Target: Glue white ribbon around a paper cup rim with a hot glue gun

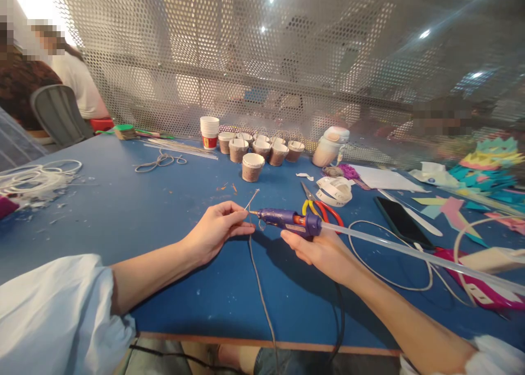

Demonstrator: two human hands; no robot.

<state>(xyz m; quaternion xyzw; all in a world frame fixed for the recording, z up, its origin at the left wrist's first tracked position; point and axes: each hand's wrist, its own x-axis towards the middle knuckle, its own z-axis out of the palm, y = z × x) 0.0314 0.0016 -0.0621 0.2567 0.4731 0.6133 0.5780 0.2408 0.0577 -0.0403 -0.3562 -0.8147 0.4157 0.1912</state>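
My right hand is wrapped round a blue hot glue gun, from whose back a long clear glue stick sticks out. The gun's nozzle points left and meets a grey cord at my left fingertips. My left hand pinches that cord together with a thin pale strip. The cord runs down over the table's front edge. Just behind the gun lie scissors with red and yellow handles, partly hidden by it.
Small brown cups and stacked paper cups stand at the back. A tape roll, a phone and a pink power strip lie to the right. Coiled white cord is at left. People sit beyond.
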